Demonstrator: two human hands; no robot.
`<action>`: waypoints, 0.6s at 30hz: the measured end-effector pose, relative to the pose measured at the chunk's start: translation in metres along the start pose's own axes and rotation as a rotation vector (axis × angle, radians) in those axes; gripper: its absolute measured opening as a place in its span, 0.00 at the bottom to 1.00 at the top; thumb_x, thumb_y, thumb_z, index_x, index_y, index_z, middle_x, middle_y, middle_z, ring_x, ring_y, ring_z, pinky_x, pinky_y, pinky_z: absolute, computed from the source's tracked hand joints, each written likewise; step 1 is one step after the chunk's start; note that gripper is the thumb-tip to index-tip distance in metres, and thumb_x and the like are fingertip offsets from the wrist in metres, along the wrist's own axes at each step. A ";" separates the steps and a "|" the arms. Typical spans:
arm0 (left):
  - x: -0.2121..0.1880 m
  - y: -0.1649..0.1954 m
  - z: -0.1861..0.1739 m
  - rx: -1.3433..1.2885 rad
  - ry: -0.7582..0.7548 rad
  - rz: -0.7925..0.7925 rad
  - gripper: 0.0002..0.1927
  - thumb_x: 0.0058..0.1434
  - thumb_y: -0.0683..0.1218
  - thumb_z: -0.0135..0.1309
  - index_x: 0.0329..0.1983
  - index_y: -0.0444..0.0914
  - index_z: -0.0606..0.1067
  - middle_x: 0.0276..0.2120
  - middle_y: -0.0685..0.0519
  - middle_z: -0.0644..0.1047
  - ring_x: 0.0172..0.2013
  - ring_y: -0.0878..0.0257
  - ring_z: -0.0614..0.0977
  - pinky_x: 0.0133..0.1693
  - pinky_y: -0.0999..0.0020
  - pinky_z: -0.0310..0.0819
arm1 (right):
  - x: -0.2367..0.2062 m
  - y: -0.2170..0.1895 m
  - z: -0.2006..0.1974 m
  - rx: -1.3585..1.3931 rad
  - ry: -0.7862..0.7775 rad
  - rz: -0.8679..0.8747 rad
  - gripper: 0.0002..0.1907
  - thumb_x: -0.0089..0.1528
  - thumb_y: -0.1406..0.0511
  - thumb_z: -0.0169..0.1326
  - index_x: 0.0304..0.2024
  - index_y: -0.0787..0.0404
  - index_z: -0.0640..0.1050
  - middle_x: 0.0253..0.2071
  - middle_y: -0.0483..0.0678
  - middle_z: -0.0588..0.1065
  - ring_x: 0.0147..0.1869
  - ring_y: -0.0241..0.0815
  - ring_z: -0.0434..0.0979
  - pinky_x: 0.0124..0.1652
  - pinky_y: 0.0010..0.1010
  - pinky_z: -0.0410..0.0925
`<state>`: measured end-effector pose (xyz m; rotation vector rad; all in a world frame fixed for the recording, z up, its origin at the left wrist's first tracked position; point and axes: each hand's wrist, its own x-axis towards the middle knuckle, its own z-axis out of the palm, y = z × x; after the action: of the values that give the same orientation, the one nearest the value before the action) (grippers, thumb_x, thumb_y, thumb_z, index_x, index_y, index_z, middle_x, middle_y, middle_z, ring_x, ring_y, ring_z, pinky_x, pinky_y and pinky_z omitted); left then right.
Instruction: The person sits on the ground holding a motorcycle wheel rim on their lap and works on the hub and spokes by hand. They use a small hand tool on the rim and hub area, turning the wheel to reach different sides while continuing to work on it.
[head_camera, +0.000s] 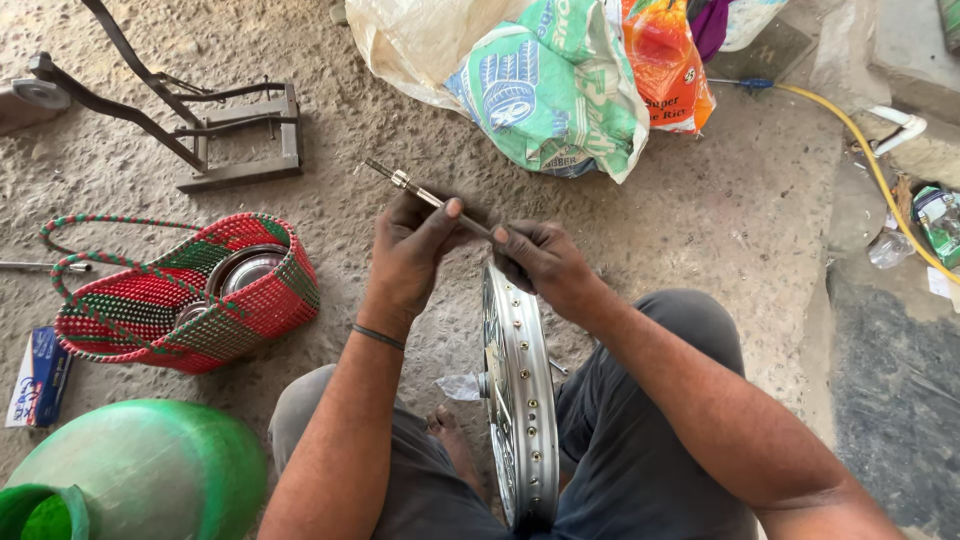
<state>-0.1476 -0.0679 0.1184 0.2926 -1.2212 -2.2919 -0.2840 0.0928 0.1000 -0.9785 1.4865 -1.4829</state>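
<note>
Surface: rough grey concrete floor, dusty, with a darker patch at your right. Containers: red-and-green woven basket on the floor to your left, holding round metal tins; green plastic jug beside your left knee; printed sacks piled ahead. A metal stand sits ahead to your left; a yellow hose runs along the right. Your left hand and right hand sit close together, both pinched on a thin metal spoke, just above the wheel rim standing upright between your knees.

Grey trousers, dark wristband, bare forearms
</note>
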 end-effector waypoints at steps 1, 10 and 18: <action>0.000 0.000 -0.001 -0.137 0.004 -0.091 0.10 0.62 0.37 0.58 0.46 0.32 0.75 0.42 0.42 0.83 0.41 0.53 0.87 0.45 0.58 0.85 | 0.000 0.000 0.000 -0.012 0.011 -0.018 0.22 0.71 0.52 0.48 0.28 0.59 0.73 0.19 0.39 0.65 0.21 0.28 0.60 0.21 0.24 0.57; 0.003 -0.002 -0.003 -0.078 -0.093 -0.011 0.12 0.64 0.42 0.59 0.50 0.36 0.74 0.44 0.45 0.83 0.44 0.56 0.87 0.48 0.60 0.84 | 0.002 0.004 0.000 0.014 0.018 -0.017 0.23 0.71 0.52 0.48 0.28 0.60 0.73 0.20 0.40 0.65 0.20 0.29 0.61 0.21 0.24 0.58; 0.001 -0.003 -0.005 0.081 -0.109 0.078 0.16 0.64 0.41 0.60 0.54 0.34 0.74 0.47 0.44 0.81 0.49 0.55 0.84 0.54 0.55 0.81 | 0.001 -0.001 -0.002 0.013 0.025 0.010 0.23 0.71 0.52 0.48 0.30 0.61 0.74 0.21 0.40 0.66 0.22 0.29 0.62 0.22 0.23 0.58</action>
<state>-0.1477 -0.0707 0.1130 0.1482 -1.3576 -2.2199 -0.2865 0.0924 0.1011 -0.9471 1.4961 -1.5010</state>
